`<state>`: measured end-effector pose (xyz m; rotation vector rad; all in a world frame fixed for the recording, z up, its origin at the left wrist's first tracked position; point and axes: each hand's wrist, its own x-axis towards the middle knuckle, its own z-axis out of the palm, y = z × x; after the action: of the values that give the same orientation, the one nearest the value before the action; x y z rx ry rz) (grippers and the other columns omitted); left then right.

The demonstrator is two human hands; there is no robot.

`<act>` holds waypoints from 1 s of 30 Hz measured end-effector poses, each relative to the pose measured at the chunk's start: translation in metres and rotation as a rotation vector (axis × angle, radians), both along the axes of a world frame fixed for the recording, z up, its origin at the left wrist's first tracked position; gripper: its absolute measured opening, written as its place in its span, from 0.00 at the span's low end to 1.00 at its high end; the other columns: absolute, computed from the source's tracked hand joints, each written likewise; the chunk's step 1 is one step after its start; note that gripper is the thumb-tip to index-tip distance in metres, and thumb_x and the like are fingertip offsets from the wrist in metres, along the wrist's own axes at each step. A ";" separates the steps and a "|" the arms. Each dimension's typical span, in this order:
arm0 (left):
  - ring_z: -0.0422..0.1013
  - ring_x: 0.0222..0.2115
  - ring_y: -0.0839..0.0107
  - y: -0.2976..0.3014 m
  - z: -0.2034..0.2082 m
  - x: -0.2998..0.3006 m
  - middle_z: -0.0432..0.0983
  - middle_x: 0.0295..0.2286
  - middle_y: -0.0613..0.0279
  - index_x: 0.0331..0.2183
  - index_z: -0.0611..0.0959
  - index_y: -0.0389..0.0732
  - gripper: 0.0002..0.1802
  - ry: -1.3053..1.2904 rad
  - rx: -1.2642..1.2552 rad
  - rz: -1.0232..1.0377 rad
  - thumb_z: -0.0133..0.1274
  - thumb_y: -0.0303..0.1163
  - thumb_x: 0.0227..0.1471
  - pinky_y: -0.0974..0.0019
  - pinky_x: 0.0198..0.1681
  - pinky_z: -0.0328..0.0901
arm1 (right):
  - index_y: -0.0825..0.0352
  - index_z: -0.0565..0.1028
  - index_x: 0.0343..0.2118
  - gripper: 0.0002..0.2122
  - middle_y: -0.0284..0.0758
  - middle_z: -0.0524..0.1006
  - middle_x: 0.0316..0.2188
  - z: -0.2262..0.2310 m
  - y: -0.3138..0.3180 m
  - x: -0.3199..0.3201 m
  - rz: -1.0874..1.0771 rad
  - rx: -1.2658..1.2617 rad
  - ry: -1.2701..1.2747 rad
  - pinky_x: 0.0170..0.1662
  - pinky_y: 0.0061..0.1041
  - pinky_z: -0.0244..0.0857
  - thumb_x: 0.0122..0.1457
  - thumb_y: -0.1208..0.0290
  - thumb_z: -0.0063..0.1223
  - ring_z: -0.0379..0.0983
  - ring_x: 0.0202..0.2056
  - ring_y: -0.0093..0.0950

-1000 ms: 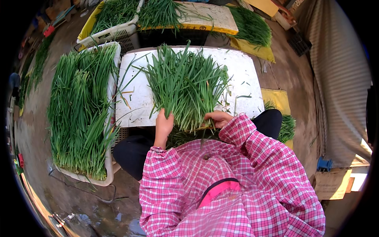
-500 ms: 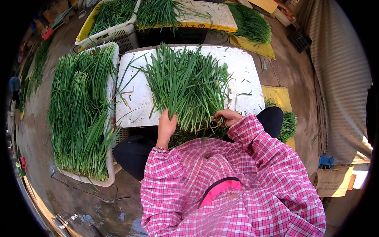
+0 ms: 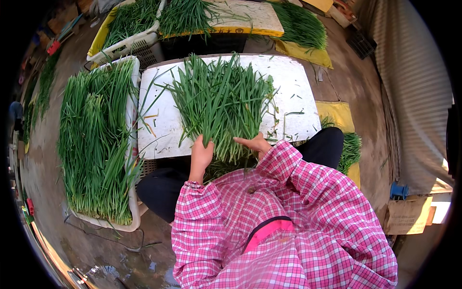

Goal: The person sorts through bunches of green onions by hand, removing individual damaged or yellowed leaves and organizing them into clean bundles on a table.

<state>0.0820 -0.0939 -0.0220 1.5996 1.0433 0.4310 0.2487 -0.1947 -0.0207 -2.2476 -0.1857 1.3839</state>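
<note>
A loose pile of green garlic chives (image 3: 219,98) lies on the white board (image 3: 293,84), with its pale stem ends toward me at the near edge. My left hand (image 3: 201,153) grips the stems at the pile's near left corner. On the right side, my right hand (image 3: 255,143) lies against the stem ends with its fingers stretched out, pointing left. I see nothing held in it. Cut bits and stray leaves are scattered over the board around the pile.
To the left stands a white crate (image 3: 134,212) heaped with chives. Beyond the board are another crate (image 3: 127,45) and a second board (image 3: 252,19) with chives beside it. A yellow sheet (image 3: 334,113) lies at the right, near more chives (image 3: 350,151). The floor at lower left looks wet.
My right hand has moved left, and its fingers have opened from the strands it was pinching. The pile's right side is drawn in. My left hand keeps its grip.
</note>
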 end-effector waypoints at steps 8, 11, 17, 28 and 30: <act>0.64 0.25 0.77 0.000 -0.005 0.000 0.69 0.24 0.63 0.29 0.71 0.33 0.09 -0.004 -0.004 -0.003 0.46 0.25 0.39 0.74 0.29 0.59 | 0.82 0.66 0.29 0.25 0.46 0.70 0.27 -0.052 -0.015 0.026 0.058 0.041 -0.243 0.31 0.26 0.63 0.30 0.66 0.60 0.68 0.30 0.34; 0.64 0.24 0.77 -0.001 -0.002 0.000 0.69 0.22 0.63 0.29 0.71 0.34 0.09 0.015 0.004 0.002 0.45 0.24 0.40 0.74 0.30 0.59 | 0.78 0.70 0.27 0.25 0.43 0.72 0.25 -0.015 -0.019 0.038 0.177 -0.060 -0.180 0.30 0.23 0.62 0.30 0.58 0.58 0.69 0.27 0.30; 0.59 0.16 0.84 0.000 0.000 0.001 0.69 0.20 0.67 0.29 0.71 0.36 0.07 -0.130 -0.058 0.140 0.42 0.23 0.41 0.79 0.20 0.54 | 0.74 0.71 0.23 0.10 0.36 0.71 0.18 -0.041 -0.037 0.084 0.119 0.065 0.202 0.20 0.21 0.61 0.43 0.70 0.50 0.67 0.18 0.24; 0.55 0.14 0.85 -0.002 0.000 0.010 0.69 0.19 0.68 0.30 0.70 0.37 0.08 -0.198 -0.175 0.136 0.42 0.22 0.42 0.80 0.16 0.51 | 0.68 0.71 0.18 0.14 0.30 0.69 0.15 -0.047 -0.036 0.050 0.185 0.054 0.147 0.19 0.19 0.54 0.44 0.60 0.55 0.62 0.17 0.19; 0.55 0.14 0.85 -0.002 -0.003 0.010 0.69 0.19 0.68 0.31 0.70 0.36 0.08 -0.178 -0.172 0.128 0.42 0.22 0.42 0.80 0.16 0.51 | 0.69 0.72 0.20 0.16 0.29 0.69 0.16 -0.054 -0.029 0.041 0.045 0.026 0.240 0.20 0.21 0.54 0.44 0.58 0.55 0.62 0.18 0.18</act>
<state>0.0921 -0.0960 -0.0249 1.3225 1.0210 0.5447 0.2899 -0.2238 -0.0743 -2.0466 -0.1720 1.6502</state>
